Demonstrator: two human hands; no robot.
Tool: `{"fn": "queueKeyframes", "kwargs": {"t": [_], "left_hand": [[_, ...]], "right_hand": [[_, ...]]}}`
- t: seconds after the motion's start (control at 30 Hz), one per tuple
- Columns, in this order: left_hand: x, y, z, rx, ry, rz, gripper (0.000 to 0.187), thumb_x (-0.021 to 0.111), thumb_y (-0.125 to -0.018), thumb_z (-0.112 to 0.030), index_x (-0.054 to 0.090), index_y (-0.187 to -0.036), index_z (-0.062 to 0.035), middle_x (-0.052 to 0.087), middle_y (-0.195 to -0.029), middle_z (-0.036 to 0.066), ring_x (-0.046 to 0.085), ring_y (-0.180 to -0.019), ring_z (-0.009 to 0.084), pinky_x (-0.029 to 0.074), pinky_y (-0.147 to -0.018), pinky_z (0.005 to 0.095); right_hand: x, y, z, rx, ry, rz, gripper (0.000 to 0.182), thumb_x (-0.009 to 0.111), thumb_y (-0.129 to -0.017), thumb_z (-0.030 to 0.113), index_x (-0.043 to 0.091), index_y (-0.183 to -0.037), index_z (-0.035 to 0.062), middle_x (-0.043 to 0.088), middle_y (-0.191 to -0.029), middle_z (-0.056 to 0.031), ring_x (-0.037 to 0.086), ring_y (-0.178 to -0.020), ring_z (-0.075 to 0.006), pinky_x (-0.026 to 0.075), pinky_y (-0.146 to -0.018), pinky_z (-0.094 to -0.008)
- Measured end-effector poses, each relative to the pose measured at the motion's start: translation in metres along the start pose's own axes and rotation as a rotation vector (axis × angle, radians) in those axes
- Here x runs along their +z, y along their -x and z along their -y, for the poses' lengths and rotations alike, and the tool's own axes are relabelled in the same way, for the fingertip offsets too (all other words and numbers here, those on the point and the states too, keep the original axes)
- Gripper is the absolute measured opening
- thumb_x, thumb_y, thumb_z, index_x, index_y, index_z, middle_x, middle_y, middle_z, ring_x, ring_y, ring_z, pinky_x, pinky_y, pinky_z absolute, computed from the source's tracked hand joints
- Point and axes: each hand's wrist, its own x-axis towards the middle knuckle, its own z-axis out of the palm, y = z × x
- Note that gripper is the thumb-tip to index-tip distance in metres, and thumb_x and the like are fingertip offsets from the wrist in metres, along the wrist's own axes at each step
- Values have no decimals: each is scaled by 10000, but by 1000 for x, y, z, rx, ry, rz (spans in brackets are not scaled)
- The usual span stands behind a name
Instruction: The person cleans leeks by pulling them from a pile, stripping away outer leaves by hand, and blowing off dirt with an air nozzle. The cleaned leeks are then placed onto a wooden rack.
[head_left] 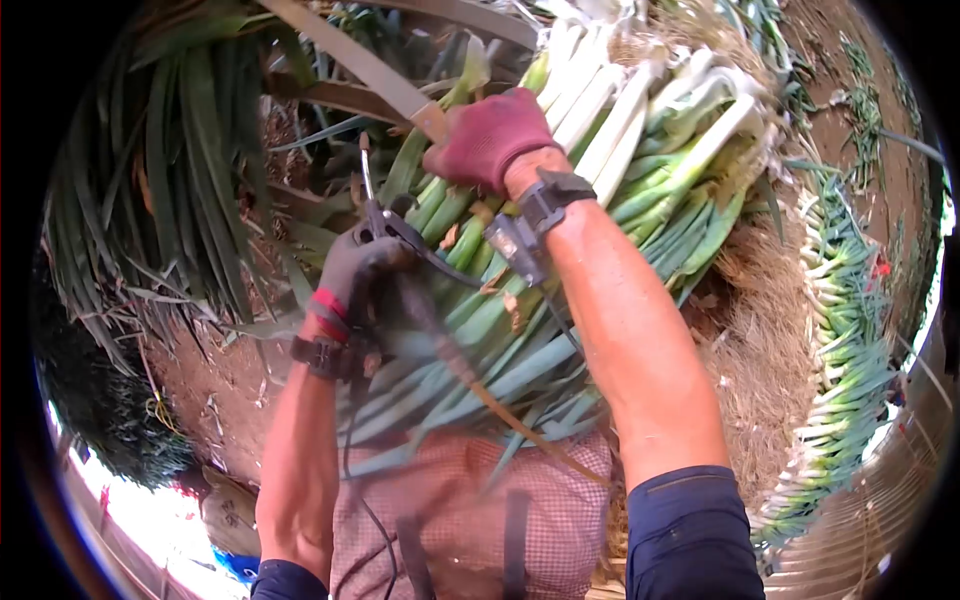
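My right hand, in a maroon glove, is closed round the wooden handle of a long knife. Its blade points up and left. Beneath that hand lies a large pile of long green onions, white stems toward the top and green leaves toward me. My left hand, in a dark glove, grips what looks like an air blow gun with a thin metal nozzle pointing upward. A blurred brownish hose trails from near this hand toward my lap. Motion blur hides part of the left fingers.
Dark green leaves hang in a heap at the left. A long row of green onions curves along the right side. Dry straw-like roots lie beside the pile. Checked cloth covers my lap, and thin cables run along both forearms.
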Motion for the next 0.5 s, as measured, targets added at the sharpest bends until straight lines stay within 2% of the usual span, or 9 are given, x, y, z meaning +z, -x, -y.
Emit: {"fn": "queueKeyframes", "kwargs": {"t": [0.07,0.13,0.2,0.23,0.33,0.4,0.43,0.47,0.5], "left_hand": [[35,-2,14,-18,-47,-59,182,701,-846,-94,682,-1002,-2,692,-900,31,657,-777,145,559,-744,296],[61,-6,32,-75,-60,81,259,771,-900,-141,715,-1122,-21,717,-989,11,638,-862,107,543,-793,277],[108,-2,49,-83,50,127,379,806,-840,-139,678,-1173,-11,709,-1023,26,645,-885,137,555,-823,308],[133,1,55,-104,64,143,403,813,-826,-150,676,-1177,-6,707,-1017,29,646,-882,141,559,-825,315],[206,-1,101,-179,56,242,466,813,-813,-189,679,-1219,-4,710,-1017,41,655,-860,157,569,-813,329],[266,-3,135,-246,-39,373,476,800,-845,-144,679,-1286,-13,732,-1048,51,680,-898,150,575,-802,304],[303,1,131,-278,-137,423,579,802,-856,-170,649,-1390,-6,736,-1080,41,677,-933,145,570,-812,297],[339,7,123,-305,-151,482,580,791,-866,-154,653,-1409,-3,718,-1043,19,662,-910,142,561,-801,286],[370,7,167,-218,3,501,492,767,-881,-127,689,-1350,0,694,-981,-1,646,-864,134,550,-782,280]], "right_hand": [[-3,27,-20,19,-10,73,534,584,-901,575,816,-1076,127,806,-1000,-159,767,-999,-312,482,-993,-418],[6,54,-42,-2,40,70,439,630,-913,515,818,-1036,139,797,-952,-131,751,-951,-298,457,-981,-417],[14,83,-63,42,59,70,341,667,-886,433,831,-1074,202,797,-957,-78,734,-994,-250,417,-1005,-405],[21,101,-81,16,-17,-29,308,677,-873,411,825,-1045,203,786,-927,-74,726,-969,-262,431,-996,-407],[54,159,-144,-22,61,-237,276,695,-850,350,798,-1039,177,724,-880,-74,691,-974,-293,447,-988,-459],[52,202,-187,-37,89,-140,238,700,-828,273,785,-1031,183,720,-886,-82,688,-956,-315,465,-963,-463],[67,226,-224,-21,68,-196,213,708,-807,232,782,-1000,180,717,-883,-88,688,-942,-320,476,-942,-464],[81,252,-263,-4,51,-253,193,717,-787,190,779,-969,178,714,-881,-95,688,-928,-325,486,-921,-466],[80,285,-293,72,84,-239,194,722,-782,171,779,-967,164,714,-884,-96,687,-914,-322,491,-923,-462]]}}
